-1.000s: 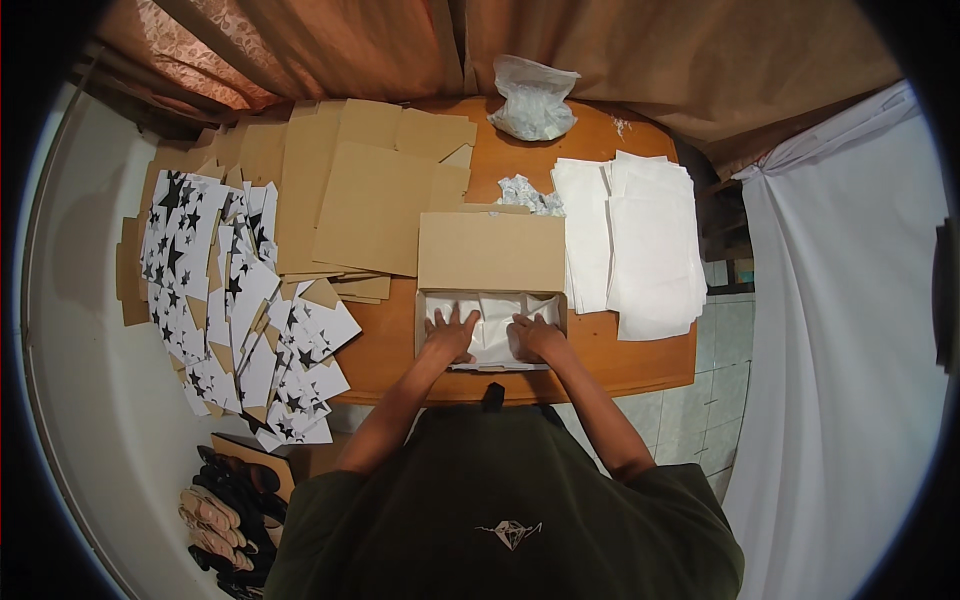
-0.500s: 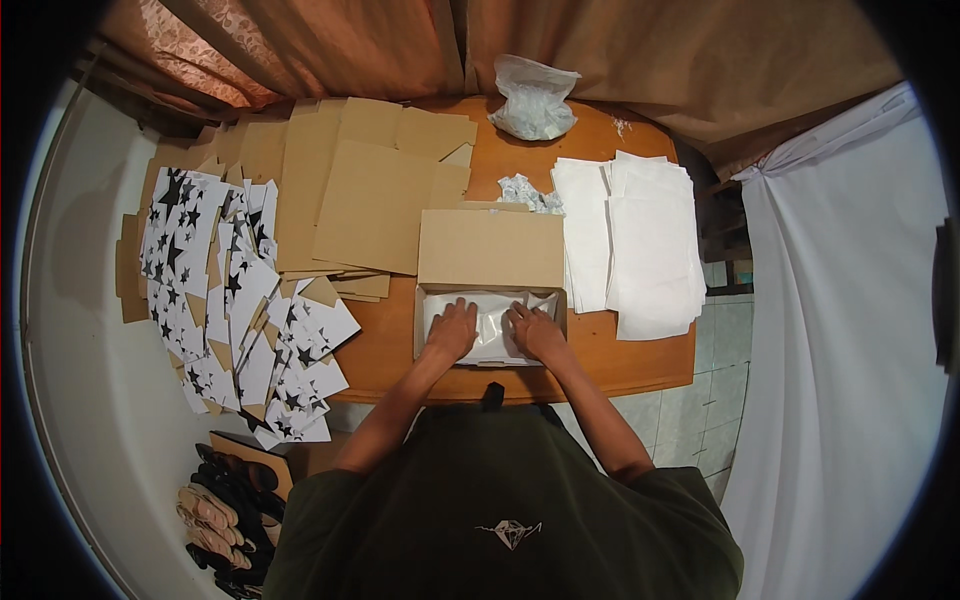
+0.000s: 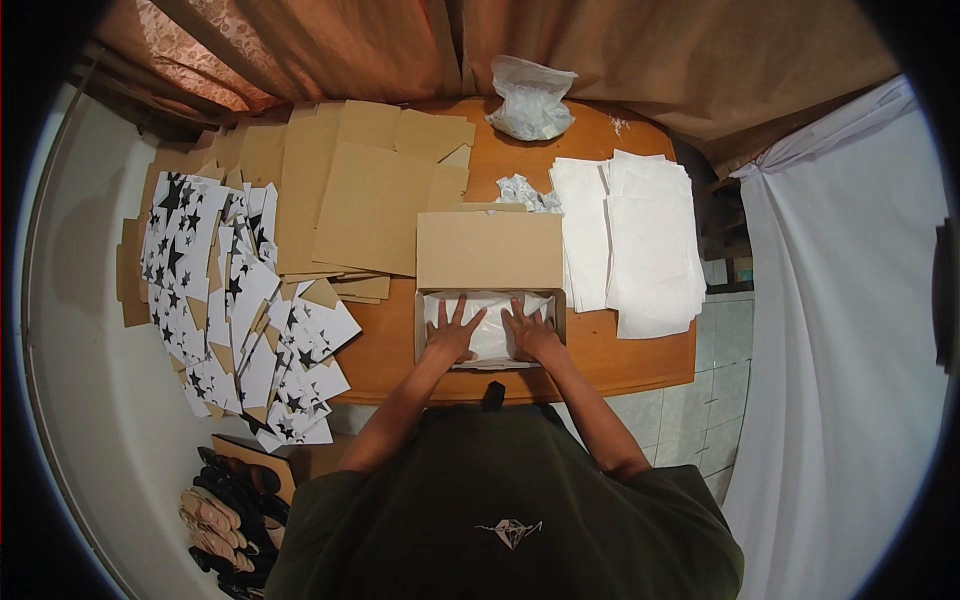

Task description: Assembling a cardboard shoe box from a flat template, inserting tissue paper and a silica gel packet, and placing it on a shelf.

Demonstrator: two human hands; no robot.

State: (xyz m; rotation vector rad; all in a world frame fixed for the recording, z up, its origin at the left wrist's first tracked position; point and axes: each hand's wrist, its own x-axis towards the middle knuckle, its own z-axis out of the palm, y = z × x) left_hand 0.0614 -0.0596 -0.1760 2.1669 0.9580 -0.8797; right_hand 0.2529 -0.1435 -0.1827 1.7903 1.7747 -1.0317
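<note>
Brown curtains (image 3: 370, 50) close off the far side of a wooden surface (image 3: 385, 335) in the head view, with one white cloth (image 3: 840, 300) hanging at the right. One open cardboard box (image 3: 488, 250) sits at the near edge, its single lid folded back away from the person. Inside lies white paper (image 3: 491, 335); its sheets cannot be counted. Two hands are in the box: the left hand (image 3: 450, 335) and the right hand (image 3: 530, 332) both lie with fingers spread on the paper, covering its sides and gripping nothing visible. Beyond the lid, which partly blocks them, is one heap of small silvery packets (image 3: 525, 192), then one clear plastic bag (image 3: 532, 105). Right of the box are two stacks of white sheets (image 3: 652, 235). To the left, brown cardboard sheets (image 3: 365, 205) and star-printed pieces (image 3: 200, 270) overlap too much to count. Several shoes (image 3: 215, 510) crowd the lower left.
</note>
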